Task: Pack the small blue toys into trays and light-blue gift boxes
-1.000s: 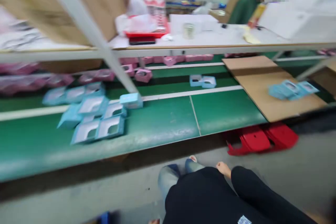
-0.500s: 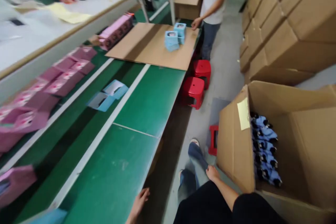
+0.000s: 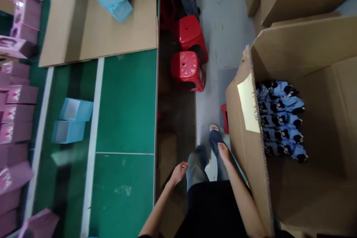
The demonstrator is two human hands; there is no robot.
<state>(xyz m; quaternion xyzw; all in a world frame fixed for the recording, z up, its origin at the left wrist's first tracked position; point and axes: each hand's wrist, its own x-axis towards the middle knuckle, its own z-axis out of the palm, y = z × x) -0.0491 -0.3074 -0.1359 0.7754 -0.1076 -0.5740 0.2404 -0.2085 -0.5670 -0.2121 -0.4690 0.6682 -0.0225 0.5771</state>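
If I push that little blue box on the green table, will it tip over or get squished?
That blue box looks like thin card, so it's probably light and would slide easily. Its flat sides mean it probably won't roll, but squeezing could dent it.

workbench (image 3: 125,100) left — carton (image 3: 244,152) right, dolls (image 3: 280,121) inside — stools (image 3: 188,57) ahead

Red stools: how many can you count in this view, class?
3: one red stool beyond another on the floor, a third partly hidden by the cardboard box; more may hide in shadow.
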